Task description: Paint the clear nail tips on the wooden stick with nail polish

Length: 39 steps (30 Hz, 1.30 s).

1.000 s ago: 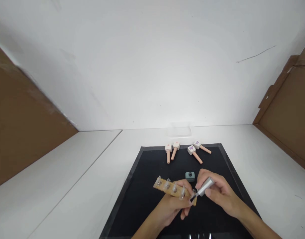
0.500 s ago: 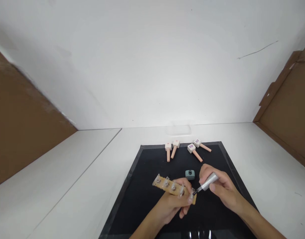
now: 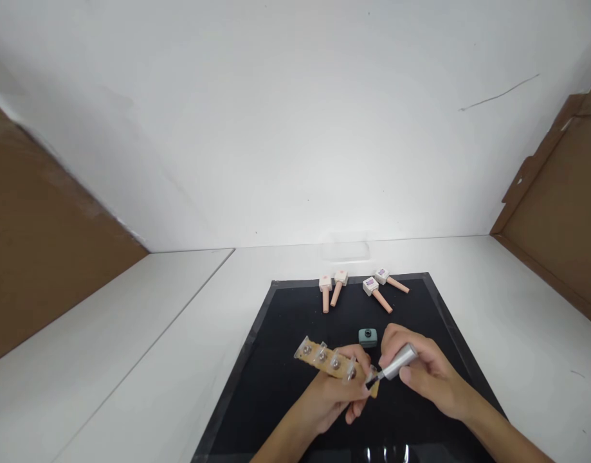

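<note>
My left hand [image 3: 331, 399] is closed on a tan strip [image 3: 324, 359] that carries several clear nail tips, holding it tilted over the black mat [image 3: 276, 386]. My right hand [image 3: 420, 370] pinches a silver-handled brush [image 3: 396, 364]; its dark tip touches the nail tip at the strip's right end. A small grey-green open bottle [image 3: 368, 337] stands on the mat just behind my hands.
Several pink-handled bottles with white square bases [image 3: 334, 289] [image 3: 379, 289] lie along the mat's far edge. The mat sits on a white table [image 3: 131, 360]. Brown cardboard panels [image 3: 44, 244] [image 3: 555, 251] stand at left and right against a white wall.
The brush tip drew back to the right from the end nail tip, then returned to it. My left hand with the strip has barely moved.
</note>
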Available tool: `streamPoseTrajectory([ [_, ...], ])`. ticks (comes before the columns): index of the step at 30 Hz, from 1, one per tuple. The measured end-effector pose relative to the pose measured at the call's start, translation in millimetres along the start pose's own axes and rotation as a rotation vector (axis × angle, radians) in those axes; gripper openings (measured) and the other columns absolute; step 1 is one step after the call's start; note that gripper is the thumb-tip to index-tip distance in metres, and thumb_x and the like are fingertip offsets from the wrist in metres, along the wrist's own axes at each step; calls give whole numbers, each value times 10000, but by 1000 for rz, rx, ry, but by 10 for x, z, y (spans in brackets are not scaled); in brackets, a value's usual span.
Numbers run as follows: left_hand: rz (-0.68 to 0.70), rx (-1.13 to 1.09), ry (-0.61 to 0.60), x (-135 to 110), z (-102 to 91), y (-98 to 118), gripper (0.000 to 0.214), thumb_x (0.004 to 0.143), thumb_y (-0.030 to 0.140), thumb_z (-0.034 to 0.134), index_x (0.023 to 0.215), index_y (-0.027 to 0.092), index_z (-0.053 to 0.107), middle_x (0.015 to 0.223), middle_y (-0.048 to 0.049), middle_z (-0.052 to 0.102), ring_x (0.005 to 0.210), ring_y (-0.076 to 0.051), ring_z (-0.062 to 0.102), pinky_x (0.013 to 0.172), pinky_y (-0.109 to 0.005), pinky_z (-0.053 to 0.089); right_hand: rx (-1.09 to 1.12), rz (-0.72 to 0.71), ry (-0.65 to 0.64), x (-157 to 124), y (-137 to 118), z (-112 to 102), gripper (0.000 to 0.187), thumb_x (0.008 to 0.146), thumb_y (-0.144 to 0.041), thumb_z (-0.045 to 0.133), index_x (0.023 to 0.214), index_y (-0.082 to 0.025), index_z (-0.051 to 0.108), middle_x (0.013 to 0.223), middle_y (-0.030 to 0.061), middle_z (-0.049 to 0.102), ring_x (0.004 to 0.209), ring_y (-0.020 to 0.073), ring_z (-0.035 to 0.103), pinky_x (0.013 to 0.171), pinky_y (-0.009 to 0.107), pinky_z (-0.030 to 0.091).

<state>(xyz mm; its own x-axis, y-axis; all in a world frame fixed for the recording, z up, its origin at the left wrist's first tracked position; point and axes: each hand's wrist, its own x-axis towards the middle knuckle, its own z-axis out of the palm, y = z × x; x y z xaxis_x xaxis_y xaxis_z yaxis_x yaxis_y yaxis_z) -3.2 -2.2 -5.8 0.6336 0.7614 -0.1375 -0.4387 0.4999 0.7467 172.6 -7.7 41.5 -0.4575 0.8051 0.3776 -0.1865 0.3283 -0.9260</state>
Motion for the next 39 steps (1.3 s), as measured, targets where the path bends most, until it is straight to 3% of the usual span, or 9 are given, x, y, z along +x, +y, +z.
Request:
streamPoseTrajectory([
  [17,-4,3,-1,-10,-14,4,328,533,271,821,633,148,533,492,55,543,297,-13,409,253,-91,266,-3,2,15,10,-10,5,319,873,-482,508,821,-199,645,707,20,489,626,158,455,578,281,364],
  [39,20,-5,-48,-28,-44,-42,297,554,244,819,646,129,561,505,45,554,296,-10,421,244,-86,293,121,75,157,-26,138,-16,285,833,-468,581,806,-196,661,702,4,482,618,142,435,590,265,349],
])
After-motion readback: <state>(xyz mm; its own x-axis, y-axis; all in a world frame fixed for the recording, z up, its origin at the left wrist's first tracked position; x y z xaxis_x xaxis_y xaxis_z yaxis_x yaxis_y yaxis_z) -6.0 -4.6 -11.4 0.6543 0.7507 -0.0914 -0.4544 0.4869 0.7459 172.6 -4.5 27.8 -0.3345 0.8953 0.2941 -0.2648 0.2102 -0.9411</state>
